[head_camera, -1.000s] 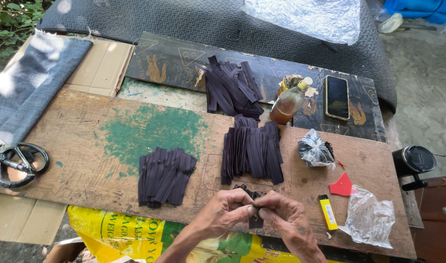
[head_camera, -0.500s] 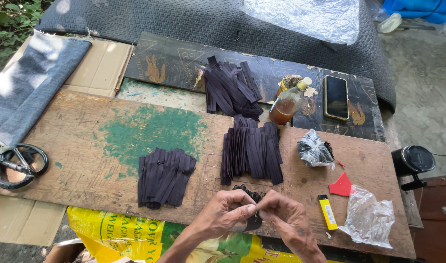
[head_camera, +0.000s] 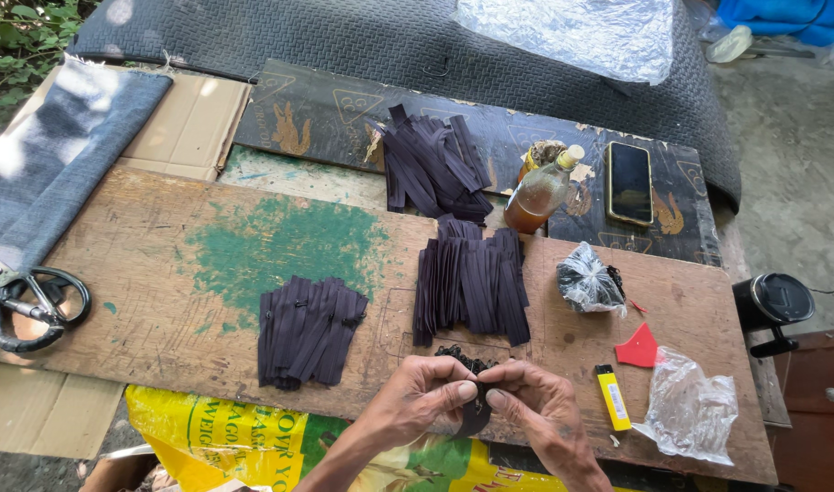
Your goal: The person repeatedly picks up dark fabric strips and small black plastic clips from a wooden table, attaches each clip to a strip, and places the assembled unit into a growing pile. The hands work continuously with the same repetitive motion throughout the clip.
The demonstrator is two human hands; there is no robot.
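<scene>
My left hand (head_camera: 417, 394) and my right hand (head_camera: 537, 401) meet at the near edge of a worn wooden board (head_camera: 144, 301). Together they pinch one short dark strip (head_camera: 474, 415) between thumbs and fingertips. Just beyond my fingers lies a small dark heap (head_camera: 461, 357) of tiny pieces. Three piles of the same dark strips lie on the work surface: one left of my hands (head_camera: 308, 330), one straight ahead (head_camera: 472, 281), one further back (head_camera: 433, 164) on a black panel.
Large scissors (head_camera: 30, 305) lie at the left edge by grey cloth (head_camera: 52, 155). A bottle of amber liquid (head_camera: 543, 193), a phone (head_camera: 630, 182), a crumpled dark bag (head_camera: 588, 281), a red scrap (head_camera: 639, 348), a yellow lighter (head_camera: 610, 397) and clear plastic (head_camera: 695, 403) sit right.
My hands stay in the same spot; only the fingers shift slightly on the dark strip. Nothing else has moved.
</scene>
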